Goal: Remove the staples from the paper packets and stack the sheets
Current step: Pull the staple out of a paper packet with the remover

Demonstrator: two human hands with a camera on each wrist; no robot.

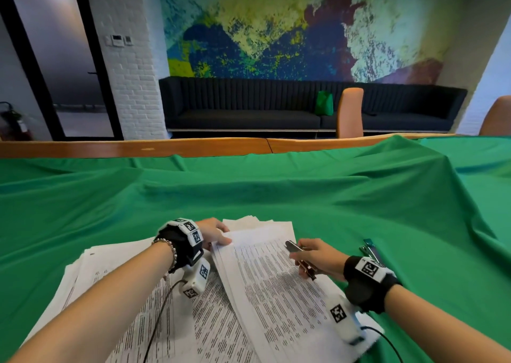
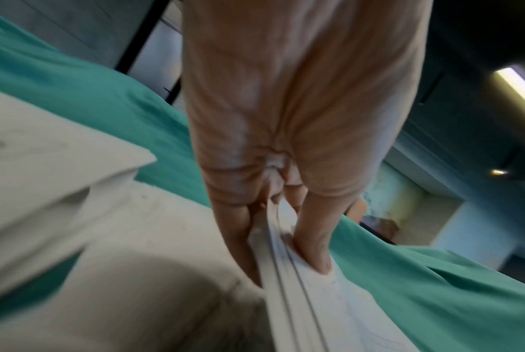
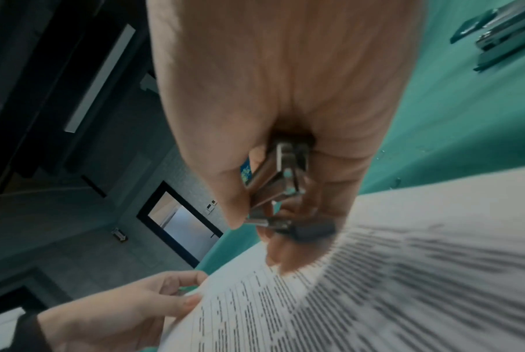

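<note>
A printed paper packet (image 1: 276,279) lies on top of other sheets on the green cloth. My left hand (image 1: 218,234) pinches its upper left corner (image 2: 288,257), thumb on top and fingers beneath; the same pinching hand (image 3: 152,300) shows in the right wrist view beside the packet (image 3: 375,297). My right hand (image 1: 312,255) grips a metal staple remover (image 1: 297,253) over the packet's upper middle, its tip pointing left toward the pinched corner. The staple remover (image 3: 282,190) sits between thumb and fingers. No staple is visible.
A loose pile of printed sheets (image 1: 124,293) spreads at the left under my left forearm. A stapler (image 1: 370,248) lies on the green cloth (image 1: 331,197) just right of my right hand. The wooden table edge (image 1: 138,147) runs along the far side.
</note>
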